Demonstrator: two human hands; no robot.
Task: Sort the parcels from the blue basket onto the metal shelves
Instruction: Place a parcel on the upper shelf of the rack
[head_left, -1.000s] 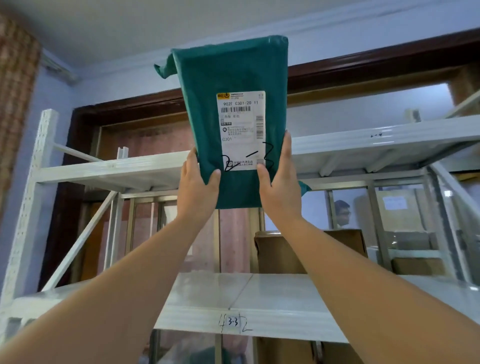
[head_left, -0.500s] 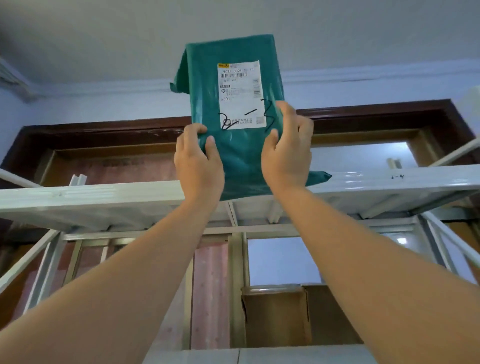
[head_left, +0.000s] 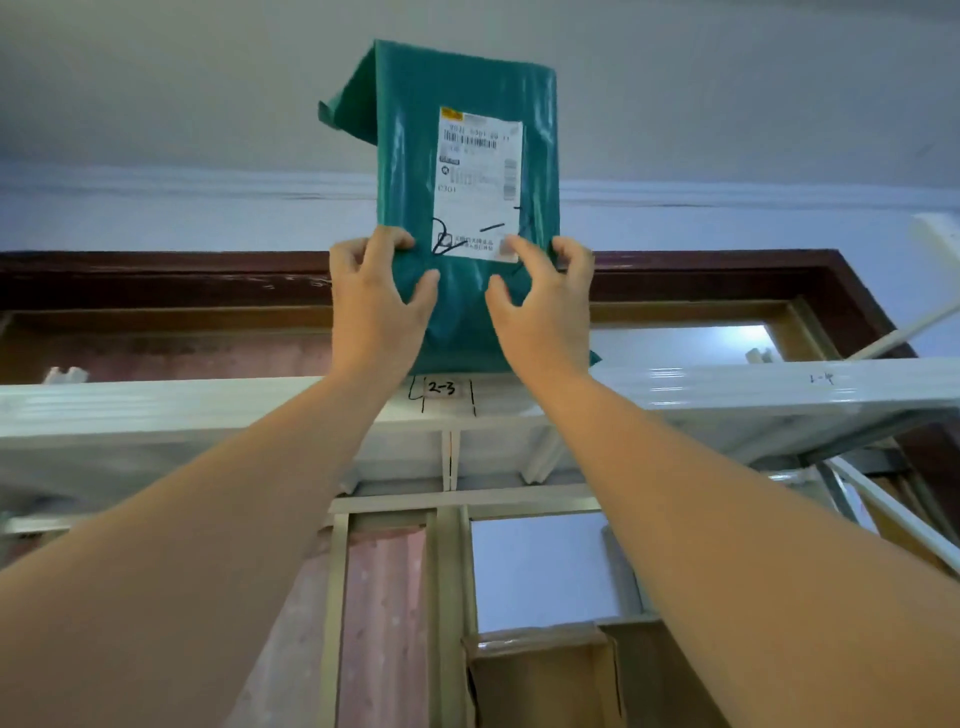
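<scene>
Item, left: my left hand (head_left: 376, 306), fingers curled on the lower left edge of the green parcel (head_left: 467, 218), thumb pressed to its front. Item, centre: the parcel, upright, its bottom at the top metal shelf (head_left: 156, 410) directly above the handwritten "2-3" mark (head_left: 442, 388); white label (head_left: 478, 182) facing me. Item, right: my right hand (head_left: 543, 306), gripping the lower right edge likewise.

Teal parcel (head_left: 462, 208), white label (head_left: 478, 182), white shelf (head_left: 208, 410).
</scene>
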